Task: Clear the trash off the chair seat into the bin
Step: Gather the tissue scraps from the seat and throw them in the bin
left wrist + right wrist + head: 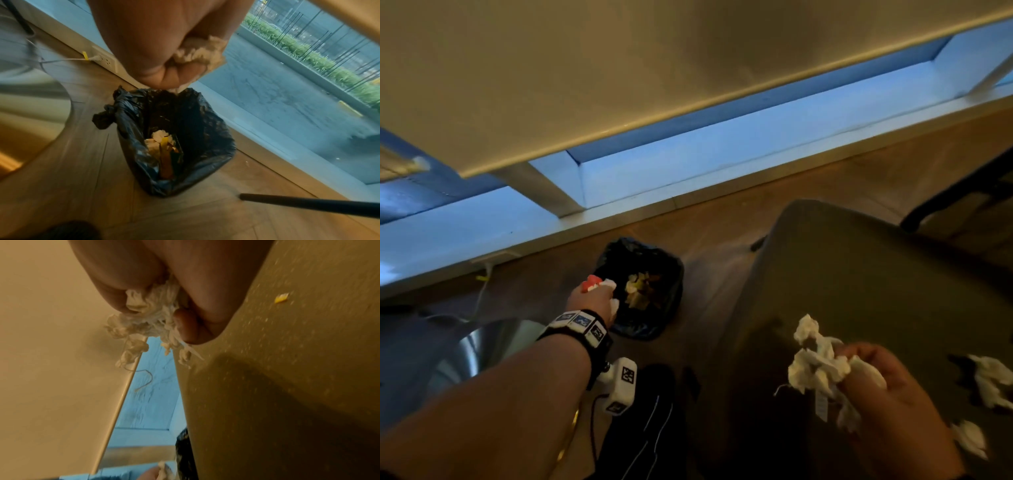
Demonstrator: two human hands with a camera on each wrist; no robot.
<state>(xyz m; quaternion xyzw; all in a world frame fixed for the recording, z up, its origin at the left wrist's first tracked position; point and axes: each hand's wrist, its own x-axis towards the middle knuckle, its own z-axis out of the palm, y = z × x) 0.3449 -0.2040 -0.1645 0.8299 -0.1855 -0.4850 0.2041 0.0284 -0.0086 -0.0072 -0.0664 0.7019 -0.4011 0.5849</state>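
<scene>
Left hand [594, 301]: clenched round a crumpled tissue wad with a red-and-white scrap [593, 283] at its top, held over the near rim of the bin.
Bin [654, 318]: small, lined with a glossy, wrinkled black bag knotted at 1 side; standing on the wood-grain floor [722, 233] beside the chair; paper scraps and wrappers already at the bottom.
Step in hand, judged: release of the left load; best done with the fist moved further over the middle of the opening and lowered before the fingers spread, since light tissue drifts and the slack liner edge can deflect it.
Chair seat [859, 281]: matte olive, smooth and gently curved; fine crumbs and 1 yellow fleck [281, 298] seen in the right wrist view.
Right hand [873, 377]: grasping a second wad of torn white tissue [815, 363] with a thin thread trailing, held just above the seat.
Remaining trash [993, 380]: at least 2 more shredded white tissue pieces lying on the seat at the far right; soft, ragged, easily torn, so better gathered in a full pinch than dragged.
</scene>
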